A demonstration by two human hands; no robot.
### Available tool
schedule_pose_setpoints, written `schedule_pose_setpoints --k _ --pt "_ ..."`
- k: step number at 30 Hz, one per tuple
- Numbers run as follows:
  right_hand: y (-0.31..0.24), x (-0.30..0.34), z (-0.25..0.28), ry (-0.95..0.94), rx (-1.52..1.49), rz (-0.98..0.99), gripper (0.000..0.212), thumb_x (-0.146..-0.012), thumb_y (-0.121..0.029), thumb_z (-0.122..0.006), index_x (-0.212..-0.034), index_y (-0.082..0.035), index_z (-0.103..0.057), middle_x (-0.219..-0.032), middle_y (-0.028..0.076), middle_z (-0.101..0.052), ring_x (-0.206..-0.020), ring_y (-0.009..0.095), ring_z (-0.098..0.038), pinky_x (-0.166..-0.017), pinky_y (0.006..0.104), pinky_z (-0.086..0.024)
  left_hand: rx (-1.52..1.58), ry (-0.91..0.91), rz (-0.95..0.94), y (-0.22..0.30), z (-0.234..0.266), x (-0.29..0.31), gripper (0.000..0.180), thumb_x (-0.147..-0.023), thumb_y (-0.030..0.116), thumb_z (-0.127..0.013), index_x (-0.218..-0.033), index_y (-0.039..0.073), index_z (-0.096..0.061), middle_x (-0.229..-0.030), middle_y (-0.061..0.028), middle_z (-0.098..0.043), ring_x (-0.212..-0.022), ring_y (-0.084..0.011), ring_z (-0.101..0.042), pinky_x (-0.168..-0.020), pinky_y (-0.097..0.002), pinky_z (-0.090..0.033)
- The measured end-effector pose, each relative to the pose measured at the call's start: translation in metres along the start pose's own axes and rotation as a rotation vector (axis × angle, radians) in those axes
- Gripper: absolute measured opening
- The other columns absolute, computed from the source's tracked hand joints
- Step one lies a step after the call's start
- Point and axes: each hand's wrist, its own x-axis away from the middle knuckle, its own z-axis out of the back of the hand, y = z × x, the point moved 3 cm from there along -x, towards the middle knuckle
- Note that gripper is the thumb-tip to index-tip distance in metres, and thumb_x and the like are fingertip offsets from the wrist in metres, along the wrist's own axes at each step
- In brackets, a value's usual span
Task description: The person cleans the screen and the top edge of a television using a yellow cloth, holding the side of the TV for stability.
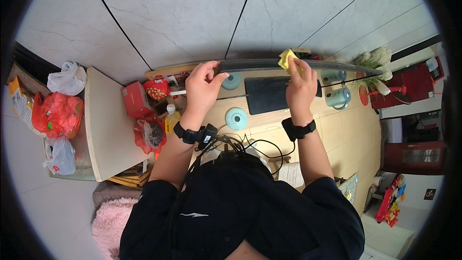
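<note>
A thin black flat screen, apparently a television [255, 63], stands edge-on before me along the marbled wall. My left hand [202, 86] is at the left end of its top edge, fingers curled behind and thumb in front. In my right hand [301, 86] is a folded yellow cloth [287, 61], pinched against the top edge right of the middle. Below the hands, a dark flat panel [269, 97] lies on the light wooden surface. A round teal lidded pot [236, 118] sits left of it, and a teal kettle [338, 98] stands to the right.
At left, a red box [136, 99], a bottle of yellow liquid [172, 118] and a red bag [148, 135] crowd beside a pale cabinet panel [110, 120]. Black cables [260, 144] hang at my waist. A plant with white plumes [373, 65] stands beyond the screen's right end.
</note>
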Motion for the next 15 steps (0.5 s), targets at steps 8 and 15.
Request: schedule_pose_setpoints --k 8,15 --pt "-0.055 0.001 -0.012 -0.009 -0.260 -0.032 0.053 -0.071 0.004 -0.059 -0.124 -0.005 -0.061 -0.111 0.014 -0.060 -0.096 0.031 -0.058 -0.080 0.0376 -0.051 -0.004 -0.032 0.010 0.002 -0.004 0.000 0.030 -0.074 0.007 -0.079 -0.101 0.000 -0.066 -0.066 -0.0029 -0.047 -0.058 -0.0109 -0.044 -0.054 -0.0254 -0.040" --pt "-0.145 -0.017 -0.006 -0.075 -0.427 0.050 0.050 -0.076 -0.014 -0.058 -0.125 0.000 -0.057 -0.115 0.009 -0.056 -0.087 0.023 -0.057 -0.067 0.0322 -0.052 -0.025 -0.003 0.115 -0.004 -0.004 0.000 0.025 -0.078 -0.001 -0.069 -0.103 0.002 -0.067 -0.064 0.0007 -0.046 -0.058 -0.0075 -0.043 -0.054 -0.0230 -0.038"
